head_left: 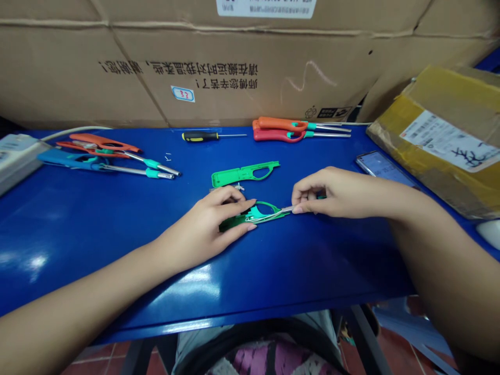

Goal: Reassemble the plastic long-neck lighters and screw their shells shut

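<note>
An opened green lighter casing half (269,217) lies on the blue table, with a teal trigger (255,212) and thin white wires inside it. My left hand (213,221) holds this half, its thumb and fingers closed on the handle part. Between the thumb and fingers of my right hand (318,194) is the metal lighter tube (288,209), its end at the casing's tip. Most of the tube is hidden by the hand. Just beyond lies the other green casing half (242,174), inner side up. Small parts (237,187) sit between it and my left hand.
A yellow-black screwdriver (201,136) and orange and red lighters (279,130) lie at the back, before a large cardboard box (219,52). Left are a blue lighter (72,160), opened orange lighter parts (103,143) and a power strip (19,151). Right are a phone (385,167) and a taped box (433,120).
</note>
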{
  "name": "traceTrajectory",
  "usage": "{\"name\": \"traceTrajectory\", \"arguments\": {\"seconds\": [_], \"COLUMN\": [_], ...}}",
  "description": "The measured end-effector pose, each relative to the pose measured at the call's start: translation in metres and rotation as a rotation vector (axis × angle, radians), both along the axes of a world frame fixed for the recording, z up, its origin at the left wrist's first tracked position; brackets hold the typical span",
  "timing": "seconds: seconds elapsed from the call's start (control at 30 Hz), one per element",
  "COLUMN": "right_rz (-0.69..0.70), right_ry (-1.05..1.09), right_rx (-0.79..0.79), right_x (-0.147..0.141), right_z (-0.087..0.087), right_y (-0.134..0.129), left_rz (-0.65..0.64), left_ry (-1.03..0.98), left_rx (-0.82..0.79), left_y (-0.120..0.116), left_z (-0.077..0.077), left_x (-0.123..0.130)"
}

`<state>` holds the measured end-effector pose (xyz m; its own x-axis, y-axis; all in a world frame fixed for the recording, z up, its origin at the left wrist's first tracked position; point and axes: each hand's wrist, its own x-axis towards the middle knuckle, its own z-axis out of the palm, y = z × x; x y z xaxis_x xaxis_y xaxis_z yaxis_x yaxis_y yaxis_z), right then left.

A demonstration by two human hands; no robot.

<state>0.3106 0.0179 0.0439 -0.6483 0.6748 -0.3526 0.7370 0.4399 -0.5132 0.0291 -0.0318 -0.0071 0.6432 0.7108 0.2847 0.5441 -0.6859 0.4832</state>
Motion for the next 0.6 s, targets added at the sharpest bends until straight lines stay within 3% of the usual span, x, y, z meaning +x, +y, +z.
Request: {"name": "traceTrajectory", "arguments": {"seconds": [0.4, 0.6], "right_rz": [-0.006, -0.095], "right_ry": [0.054, 0.058], "right_rx": [0.024, -0.021], "right_x": [-0.0038, -0.0065], "right_z": [-0.0022, -0.0053], "right_y": [-0.0041, -0.0039], "left_rz": [-0.048, -0.053], "left_ry": [0.074, 0.147], "left_rx": [0.139, 0.186], "left_y": [-0.0021, -0.0038], "left_z": [0.0001, 0.0024], "left_x": [-0.0011, -0.0017]}}
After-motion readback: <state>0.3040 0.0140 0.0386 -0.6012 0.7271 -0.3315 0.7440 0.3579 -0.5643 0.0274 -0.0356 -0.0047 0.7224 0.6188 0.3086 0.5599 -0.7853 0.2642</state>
